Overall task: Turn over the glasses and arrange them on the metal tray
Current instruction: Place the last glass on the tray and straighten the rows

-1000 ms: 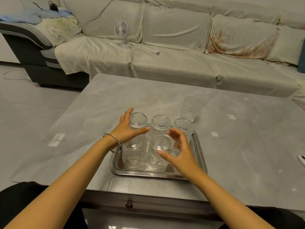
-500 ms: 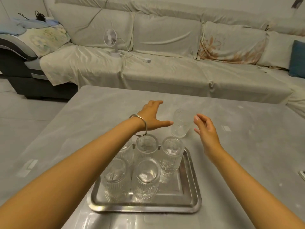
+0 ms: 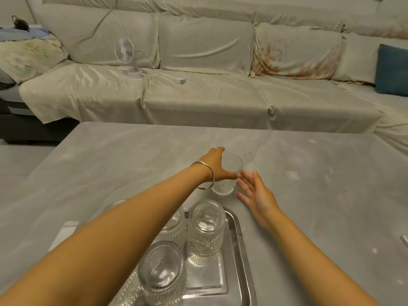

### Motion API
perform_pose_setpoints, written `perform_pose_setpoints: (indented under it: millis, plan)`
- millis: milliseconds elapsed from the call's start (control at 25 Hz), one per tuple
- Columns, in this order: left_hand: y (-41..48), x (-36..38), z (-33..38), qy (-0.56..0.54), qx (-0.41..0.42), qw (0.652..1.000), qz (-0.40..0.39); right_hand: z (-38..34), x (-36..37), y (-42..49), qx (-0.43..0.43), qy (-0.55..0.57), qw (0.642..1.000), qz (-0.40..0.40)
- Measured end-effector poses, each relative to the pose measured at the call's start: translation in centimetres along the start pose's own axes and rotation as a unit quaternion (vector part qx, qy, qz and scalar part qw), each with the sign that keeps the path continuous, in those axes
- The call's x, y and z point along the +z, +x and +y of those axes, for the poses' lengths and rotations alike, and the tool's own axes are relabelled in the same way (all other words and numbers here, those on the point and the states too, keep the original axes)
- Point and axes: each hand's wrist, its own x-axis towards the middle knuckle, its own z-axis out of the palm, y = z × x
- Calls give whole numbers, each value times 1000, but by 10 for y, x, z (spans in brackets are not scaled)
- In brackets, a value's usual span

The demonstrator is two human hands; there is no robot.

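A clear ribbed glass [image 3: 228,173] stands upright on the grey table just beyond the metal tray [image 3: 240,250]. My left hand [image 3: 217,166], with a bangle on the wrist, wraps around its left side. My right hand [image 3: 256,191] hovers open just to the right of the glass, fingers spread near its base. On the tray stand several ribbed glasses turned upside down, one at the back right [image 3: 206,228] and one at the front [image 3: 162,274]; my left forearm hides the ones on the left.
The grey table [image 3: 309,206] stretches wide to the right and back. Behind it runs a covered sofa [image 3: 198,96] with a small white fan [image 3: 125,54] and its cable. A blue cushion [image 3: 391,69] lies at the far right.
My left hand has reached forward and closed around the lone glass beyond the tray. My right hand has come in close beside it. The view has moved forward over the tray.
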Motion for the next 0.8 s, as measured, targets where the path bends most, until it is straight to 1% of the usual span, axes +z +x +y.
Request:
perform_pose_setpoints:
  millis: [80, 160, 280, 400, 560, 640, 800]
  plan:
    - [1, 3, -1, -8, 4, 1000, 29, 0, -2, 0, -1, 2, 1000, -3]
    - [-3, -3, 0, -29, 26, 998, 42, -2, -3, -2, -16, -9, 1000, 4]
    - [-20, -23, 8, -115, 64, 988, 81, -14, -3, -11, -49, -2, 999, 17]
    - [-48, -45, 23, -253, 81, 958, 107, -34, 0, -31, -94, -11, 995, -15]
    - [-93, -63, 35, -407, 79, 907, 78, -68, 11, -72, -131, 37, 986, -95]
    - [-118, -67, 33, -427, 86, 898, 62, -78, 15, -94, -163, 5, 982, -98]
    - [-168, -66, 24, -398, 138, 906, 52, -86, 17, -133, -206, -57, 974, -77]
